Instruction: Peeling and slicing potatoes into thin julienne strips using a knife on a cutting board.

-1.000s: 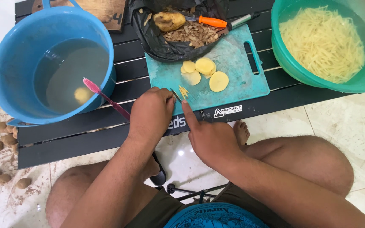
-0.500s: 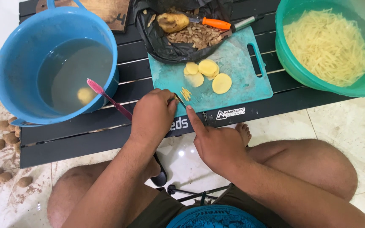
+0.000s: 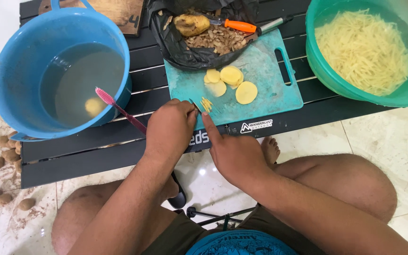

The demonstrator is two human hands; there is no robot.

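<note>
Potato sticks point(image 3: 206, 104), thin and pale, lie on the scuffed teal cutting board point(image 3: 265, 94), their long axes running away from me. My left hand point(image 3: 170, 127) seems closed on a small blade; my right hand point(image 3: 234, 153) points one finger beside them. Round slices point(image 3: 232, 82) lie beyond. The green basin point(image 3: 336, 80) holds cut strips.

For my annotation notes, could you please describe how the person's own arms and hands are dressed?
Both arms are bare to the frame edge: no sleeves, gloves, watch or rings show on the left hand or right hand. Fingernails look short. The blue printed shirt shows only at the bottom.
</note>
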